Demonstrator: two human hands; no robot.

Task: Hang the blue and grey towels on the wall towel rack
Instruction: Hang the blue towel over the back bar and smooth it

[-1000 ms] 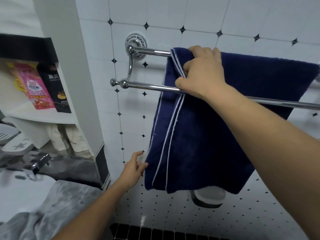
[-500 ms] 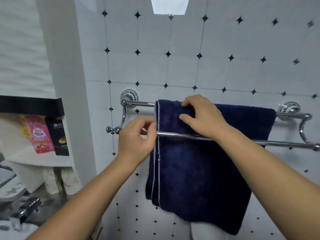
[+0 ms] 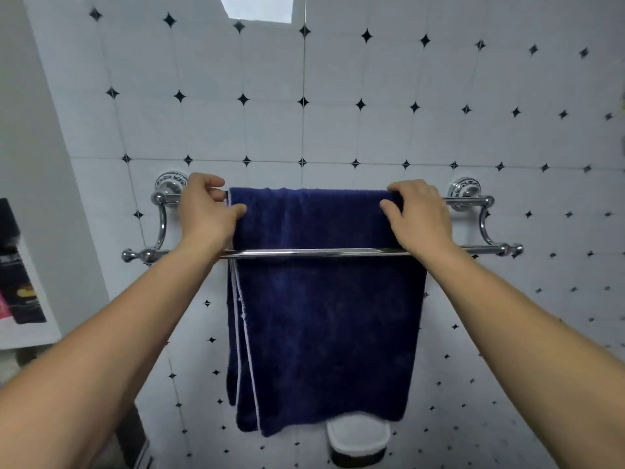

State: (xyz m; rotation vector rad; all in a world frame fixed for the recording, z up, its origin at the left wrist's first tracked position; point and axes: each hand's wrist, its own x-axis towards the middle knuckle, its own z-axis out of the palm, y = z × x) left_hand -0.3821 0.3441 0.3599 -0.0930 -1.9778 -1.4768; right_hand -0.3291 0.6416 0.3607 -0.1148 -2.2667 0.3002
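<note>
Wall: white square tiles (image 3: 338, 130) set in a grid, small black diamond insets at the tile corners, thin grey grout lines.
Lower wall: same pattern at smaller scale toward the bottom right, insets closer together.
Light: bright rectangular patch (image 3: 258, 6) at the top edge, cut off by the frame; source cannot be told. Overall lighting cool and even.
Left side: plain white upright panel (image 3: 44, 164) adjoining the tiled wall, untiled.
Shelf: white ledge (image 3: 28, 336) at the far left, dark and pink packets (image 3: 18, 292) standing on it, print unreadable.
Low centre: white container with dark base (image 3: 358, 441), partly hidden, blurred.
</note>
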